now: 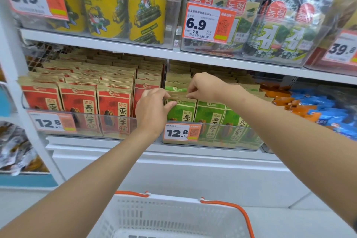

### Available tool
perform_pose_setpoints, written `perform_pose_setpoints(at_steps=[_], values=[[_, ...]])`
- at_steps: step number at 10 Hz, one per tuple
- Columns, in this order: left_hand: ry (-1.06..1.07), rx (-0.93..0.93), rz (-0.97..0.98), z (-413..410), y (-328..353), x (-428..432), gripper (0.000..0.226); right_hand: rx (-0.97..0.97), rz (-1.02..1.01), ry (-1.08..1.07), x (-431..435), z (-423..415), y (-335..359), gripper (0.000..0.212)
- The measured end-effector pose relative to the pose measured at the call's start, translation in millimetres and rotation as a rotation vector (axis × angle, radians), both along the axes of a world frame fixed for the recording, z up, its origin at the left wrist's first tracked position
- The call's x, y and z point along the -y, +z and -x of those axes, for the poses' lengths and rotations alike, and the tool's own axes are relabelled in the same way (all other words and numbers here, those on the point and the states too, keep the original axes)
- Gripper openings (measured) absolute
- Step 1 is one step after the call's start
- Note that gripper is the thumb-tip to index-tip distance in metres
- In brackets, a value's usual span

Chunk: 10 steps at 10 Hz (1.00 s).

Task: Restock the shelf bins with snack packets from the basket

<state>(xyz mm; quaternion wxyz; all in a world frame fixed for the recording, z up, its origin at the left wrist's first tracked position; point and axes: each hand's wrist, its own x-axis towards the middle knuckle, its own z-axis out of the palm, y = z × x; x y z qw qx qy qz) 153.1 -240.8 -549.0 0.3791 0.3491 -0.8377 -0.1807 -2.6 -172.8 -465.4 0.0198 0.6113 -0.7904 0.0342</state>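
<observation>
The fingers (171, 103) of the left hand (152, 109) pinch the top left corner of the front green packet (181, 112), thumb lying across its folded paper lip. The right hand (206, 86), just above and to the right, has its fingers curled down over the top edges of the green packets (176, 89) directly behind; whether they also catch the front one I cannot tell. All of these stand upright in the clear bin (216, 138) below the fingers, where a price tag (182, 132) is clipped to the front wall

The packet looks like a light, flat paper pouch, stiff along the sealed top and softer in the belly, with loose contents that probably shift. The top seam is the sensible place to hold it; squeezing the middle would likely crease it. It should slide between its neighbours easily if kept upright

Left of the fingers, a second bin holds red packets (114, 106) in tight rows. Far to the right lie orange and blue packets (309, 106). Well below both arms sits the white basket (173, 216) with orange handles, its inside mostly out of view
</observation>
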Motion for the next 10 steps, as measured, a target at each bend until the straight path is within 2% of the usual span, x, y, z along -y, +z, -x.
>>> perform_pose_setpoints(at_steps=[1, 2, 3, 4, 5, 6, 7, 8, 9, 10], values=[[-0.004, 0.016, -0.01, 2.1, 1.7, 3.7, 0.025, -0.012, -0.011, -0.02, -2.1, -0.2, -2.1, 0.02], [-0.016, -0.031, -0.031, 0.5, 2.4, 1.3, 0.03, 0.056, 0.057, -0.058, -8.6, -1.0, -1.5, 0.033], [-0.065, -0.111, -0.029, -5.4, 0.0, -2.3, 0.044, 0.111, 0.23, -0.053, -23.1, -13.0, -3.7, 0.033], [-0.103, -0.091, 0.04, -11.6, -5.3, -5.6, 0.048, -0.022, 0.228, -0.044, -43.9, -38.6, -24.6, 0.059], [-0.101, -0.037, 0.166, -18.3, -14.9, -11.2, 0.052, -0.211, 0.265, -0.091, -65.9, -60.3, -63.0, 0.067], [-0.149, 0.178, 0.213, -24.5, -26.4, -14.5, 0.08, -0.352, 0.136, -0.086, -75.2, -55.4, -89.4, 0.064], [-0.186, 0.33, 0.187, -27.9, -25.8, -14.5, 0.086, -0.337, 0.004, -0.077, -68.5, -39.5, -82.9, 0.064], [-0.182, 0.344, 0.133, -32.6, -10.8, -15.1, 0.071, -0.213, -0.013, -0.059, -65.3, -41.3, -69.9, 0.06], [-0.165, 0.303, 0.123, -39.1, 1.3, -23.7, 0.049, -0.2, 0.081, -0.026, -72.7, -50.9, -63.6, 0.056], [-0.166, 0.312, 0.039, -42.8, 26.9, -34.3, 0.012, -0.191, 0.234, 0.074, -77.7, -67.0, -60.1, 0.032]])
